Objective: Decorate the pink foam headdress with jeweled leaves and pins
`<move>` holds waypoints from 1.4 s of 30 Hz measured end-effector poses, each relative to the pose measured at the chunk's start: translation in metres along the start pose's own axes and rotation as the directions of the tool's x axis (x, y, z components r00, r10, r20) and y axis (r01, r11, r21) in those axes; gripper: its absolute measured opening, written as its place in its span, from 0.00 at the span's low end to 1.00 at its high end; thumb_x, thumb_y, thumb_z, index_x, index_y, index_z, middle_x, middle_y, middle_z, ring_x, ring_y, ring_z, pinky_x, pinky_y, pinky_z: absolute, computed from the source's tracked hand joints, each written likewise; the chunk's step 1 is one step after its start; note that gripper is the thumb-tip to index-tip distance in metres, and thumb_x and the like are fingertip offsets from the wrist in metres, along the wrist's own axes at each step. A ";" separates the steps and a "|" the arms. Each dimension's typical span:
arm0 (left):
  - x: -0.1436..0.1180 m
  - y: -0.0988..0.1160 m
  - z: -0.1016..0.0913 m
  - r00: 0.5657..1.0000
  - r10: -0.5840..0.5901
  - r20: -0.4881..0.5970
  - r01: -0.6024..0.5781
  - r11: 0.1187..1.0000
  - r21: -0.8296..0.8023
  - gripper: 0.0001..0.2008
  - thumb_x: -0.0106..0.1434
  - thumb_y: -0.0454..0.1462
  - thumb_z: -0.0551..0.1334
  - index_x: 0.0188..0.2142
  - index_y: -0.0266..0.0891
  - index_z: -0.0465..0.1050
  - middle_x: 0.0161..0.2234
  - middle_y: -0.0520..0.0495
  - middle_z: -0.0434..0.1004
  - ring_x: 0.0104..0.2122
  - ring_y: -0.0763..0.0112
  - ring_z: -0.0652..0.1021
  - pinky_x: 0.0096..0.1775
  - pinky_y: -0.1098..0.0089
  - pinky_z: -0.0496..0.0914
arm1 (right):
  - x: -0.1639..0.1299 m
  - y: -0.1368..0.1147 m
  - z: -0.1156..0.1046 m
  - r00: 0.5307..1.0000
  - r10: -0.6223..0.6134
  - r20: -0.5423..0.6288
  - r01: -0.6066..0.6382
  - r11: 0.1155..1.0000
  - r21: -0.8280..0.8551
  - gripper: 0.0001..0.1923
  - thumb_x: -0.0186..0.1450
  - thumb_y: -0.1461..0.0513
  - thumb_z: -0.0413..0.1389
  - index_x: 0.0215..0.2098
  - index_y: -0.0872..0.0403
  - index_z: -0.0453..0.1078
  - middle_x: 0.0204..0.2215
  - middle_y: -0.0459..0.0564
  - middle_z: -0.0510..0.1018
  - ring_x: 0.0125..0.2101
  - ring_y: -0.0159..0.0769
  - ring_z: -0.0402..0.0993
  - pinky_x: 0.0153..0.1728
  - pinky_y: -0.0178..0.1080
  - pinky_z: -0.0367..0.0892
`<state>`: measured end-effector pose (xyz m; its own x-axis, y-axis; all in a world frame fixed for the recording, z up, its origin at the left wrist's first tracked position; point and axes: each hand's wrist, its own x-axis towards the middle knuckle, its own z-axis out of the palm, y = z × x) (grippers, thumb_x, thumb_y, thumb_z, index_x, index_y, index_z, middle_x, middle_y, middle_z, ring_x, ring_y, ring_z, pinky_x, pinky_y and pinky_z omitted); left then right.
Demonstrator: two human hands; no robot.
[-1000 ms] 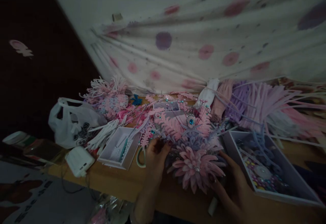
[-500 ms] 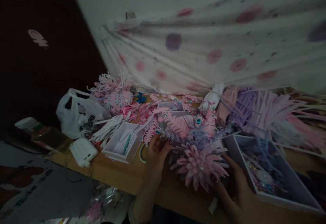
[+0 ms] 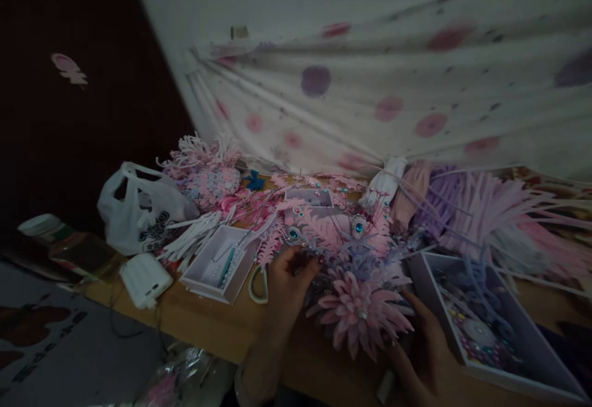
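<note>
Between my hands is a pipe-cleaner flower ornament (image 3: 361, 308), with a big pink bloom facing me. Behind the bloom rise lilac loops, pink fern-like leaves and blue gems set in silver. My left hand (image 3: 291, 277) pinches the ornament's left side, thumb and fingers together near a gem. On the right, my right hand (image 3: 420, 345) curls round the bloom's edge, its thumb under the lower petals. The exact grip of both hands is partly hidden by petals. Just left of my left hand lie scissors (image 3: 259, 287), with a pale handle showing.
At left stand a small white box (image 3: 217, 271) with beads, a white power bank (image 3: 145, 280), a plastic bag (image 3: 139, 209) and a jar (image 3: 69, 246). A larger box (image 3: 509, 367) of beads is at right. Bundles of pipe cleaners (image 3: 485, 203) line the back.
My left hand has shifted slightly right along the ornament, and more of the scissors' handle shows. The bloom has dipped a little. The view has moved slightly.
</note>
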<state>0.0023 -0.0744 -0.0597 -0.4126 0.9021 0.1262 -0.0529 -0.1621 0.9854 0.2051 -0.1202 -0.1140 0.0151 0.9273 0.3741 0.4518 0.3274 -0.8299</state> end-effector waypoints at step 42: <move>-0.008 -0.012 -0.011 0.999 -0.043 0.034 0.049 0.981 -0.190 0.10 0.52 0.35 0.70 0.34 0.40 0.75 0.32 0.53 0.80 0.34 0.74 0.77 0.39 0.73 0.70 | -0.001 0.020 -0.004 0.995 -0.096 0.026 0.099 0.987 -0.128 0.32 0.70 0.50 0.51 0.68 0.47 0.48 0.61 0.53 0.63 0.56 0.50 0.65 0.54 0.49 0.64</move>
<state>-0.0034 -0.0837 -0.0734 -0.3790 0.9212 0.0876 -0.2446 -0.1910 0.9506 0.2171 -0.1151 -0.1290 -0.0515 0.8957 0.4416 0.5618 0.3916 -0.7287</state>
